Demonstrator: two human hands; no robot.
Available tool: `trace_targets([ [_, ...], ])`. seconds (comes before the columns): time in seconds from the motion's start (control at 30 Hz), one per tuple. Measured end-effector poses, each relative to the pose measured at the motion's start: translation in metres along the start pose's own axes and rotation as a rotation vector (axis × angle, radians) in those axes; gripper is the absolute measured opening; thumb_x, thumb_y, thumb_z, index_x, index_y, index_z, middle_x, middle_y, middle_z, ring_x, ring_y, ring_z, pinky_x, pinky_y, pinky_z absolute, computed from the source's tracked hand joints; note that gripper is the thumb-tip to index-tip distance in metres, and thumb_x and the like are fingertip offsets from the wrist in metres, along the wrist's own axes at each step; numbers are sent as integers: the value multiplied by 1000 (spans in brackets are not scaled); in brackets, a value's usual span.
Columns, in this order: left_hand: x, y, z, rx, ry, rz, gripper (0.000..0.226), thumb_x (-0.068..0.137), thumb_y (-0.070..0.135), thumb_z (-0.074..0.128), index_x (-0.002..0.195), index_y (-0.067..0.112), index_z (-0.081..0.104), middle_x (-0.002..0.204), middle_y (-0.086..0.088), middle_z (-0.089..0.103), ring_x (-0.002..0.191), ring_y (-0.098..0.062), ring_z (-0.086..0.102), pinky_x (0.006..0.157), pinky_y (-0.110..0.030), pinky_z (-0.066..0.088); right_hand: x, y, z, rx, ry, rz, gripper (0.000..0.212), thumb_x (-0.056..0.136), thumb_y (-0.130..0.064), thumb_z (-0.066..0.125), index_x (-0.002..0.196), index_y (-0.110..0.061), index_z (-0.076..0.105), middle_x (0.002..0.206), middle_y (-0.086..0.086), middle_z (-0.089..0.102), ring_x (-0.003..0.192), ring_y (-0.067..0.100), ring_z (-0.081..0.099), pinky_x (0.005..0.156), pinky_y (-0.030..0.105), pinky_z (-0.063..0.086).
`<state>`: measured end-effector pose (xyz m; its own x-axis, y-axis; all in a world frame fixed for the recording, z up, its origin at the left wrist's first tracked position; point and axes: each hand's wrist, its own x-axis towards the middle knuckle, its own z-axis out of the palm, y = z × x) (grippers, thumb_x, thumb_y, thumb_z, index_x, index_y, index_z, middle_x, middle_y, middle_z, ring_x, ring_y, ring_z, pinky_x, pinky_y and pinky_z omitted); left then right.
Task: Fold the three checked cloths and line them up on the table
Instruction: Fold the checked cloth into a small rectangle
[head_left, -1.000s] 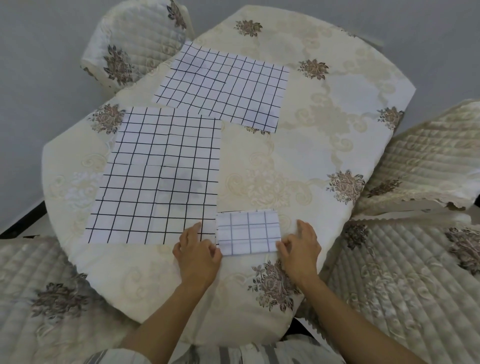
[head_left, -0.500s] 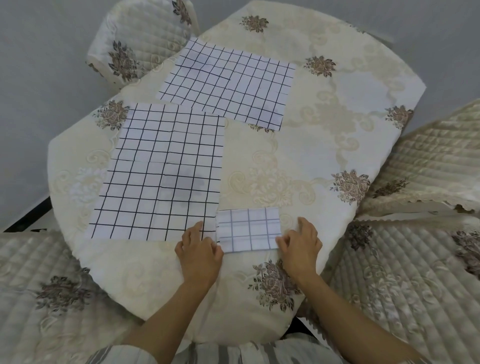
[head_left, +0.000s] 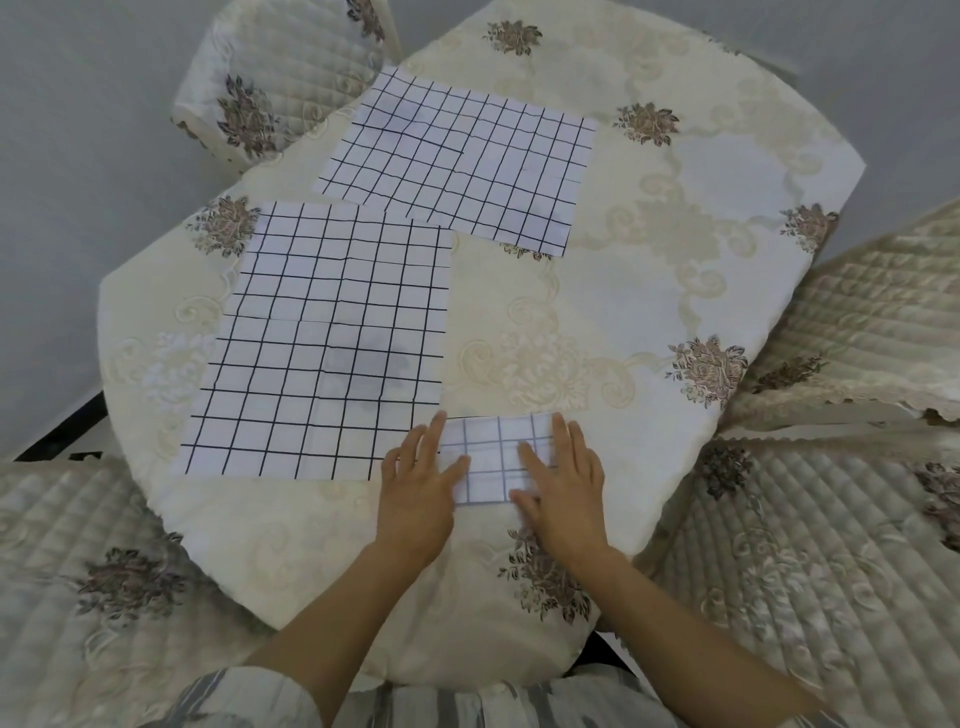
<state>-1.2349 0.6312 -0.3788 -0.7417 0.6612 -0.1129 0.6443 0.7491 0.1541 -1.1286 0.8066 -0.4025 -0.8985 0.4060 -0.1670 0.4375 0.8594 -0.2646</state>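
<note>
Near the front edge of the round worktop (head_left: 675, 291), a small folded checked cloth (head_left: 496, 457) lies flat, its grid lines pale and bluish. Both hands lie on it, released and flat, grasping nothing. The left hand (head_left: 421, 483) covers its left edge with straight fingers and the thumb resting on the fabric. The right hand (head_left: 563, 483) presses down on its right part, fingers stretched toward the far side. Just to the left of the folded piece, a large checked cloth (head_left: 332, 343) lies spread open, its near right corner reaching the left hand. A second open checked cloth (head_left: 457, 161) lies flat on the far side, turned at an angle, its near edge just beside the first one's far right corner. A cream floral tablecloth (head_left: 737, 171) covers the worktop. Quilted chair covers (head_left: 857, 322) surround it on the left, right and far left.
</note>
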Motion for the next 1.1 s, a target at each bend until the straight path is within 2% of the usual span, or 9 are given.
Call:
trace_targets([
  [0.07,3,3,0,27,10,13,39,77,32,75,114,28,65,158,-13,25,139,-34,31,101,-51,37,3,-3,5,-22,-18,-2,68,85,-55,59,145,-30,38,162,12,-3,148,32,-6,116,51,11],
  [0.2,12,11,4,58,-30,3,67,73,62,69,130,28,57,160,-12,21,141,-35,29,105,-55,36,12,-9,4,-48,-69,1,80,83,-68,52,150,-32,27,161,13,-12,147,32,-13,117,52,5],
  [0.33,21,9,4,93,-109,-24,86,69,72,65,143,33,43,163,-10,9,145,-35,17,110,-56,27,17,-1,-1,-54,-85,7,88,79,-76,48,152,-35,19,159,14,-18,146,33,-18,116,54,0],
  [0.5,25,-8,-1,108,-232,-68,101,72,80,54,152,38,11,160,-5,-24,147,-33,-11,116,-55,7,17,26,-11,-79,-140,85,90,80,-82,33,151,-41,-2,156,11,-31,143,31,-29,116,53,-4],
  [0.67,30,-16,-9,95,-312,-120,111,68,85,50,152,37,-3,157,-5,-32,146,-32,-19,118,-55,3,20,40,-17,-115,-150,87,88,79,-84,24,151,-43,-3,157,12,-26,145,34,-22,116,56,3],
  [0.8,34,-16,-14,109,-327,-116,114,66,85,53,152,37,-3,157,-5,-31,145,-32,-21,118,-54,1,21,40,-20,-112,-188,90,87,81,-82,28,151,-42,-4,157,13,-26,145,35,-21,115,56,4],
  [0.93,31,-16,-16,105,-318,-100,110,69,82,54,153,34,2,158,-6,-28,146,-32,-20,117,-54,0,22,45,-30,-115,-281,71,92,81,-78,42,151,-42,-7,156,11,-30,143,36,-24,116,55,2],
  [1.03,25,-15,-15,96,-229,-13,98,70,75,62,150,33,24,162,-7,-13,148,-32,-8,116,-56,9,21,50,-35,-130,-299,42,92,82,-74,47,152,-41,-3,155,10,-32,143,35,-27,118,56,3],
  [1.1,21,-12,-13,100,-179,64,85,70,67,69,142,32,41,163,-7,-3,148,-32,2,115,-56,18,18,48,-35,-142,-251,22,89,82,-68,54,152,-39,8,156,12,-30,143,36,-27,117,56,3],
])
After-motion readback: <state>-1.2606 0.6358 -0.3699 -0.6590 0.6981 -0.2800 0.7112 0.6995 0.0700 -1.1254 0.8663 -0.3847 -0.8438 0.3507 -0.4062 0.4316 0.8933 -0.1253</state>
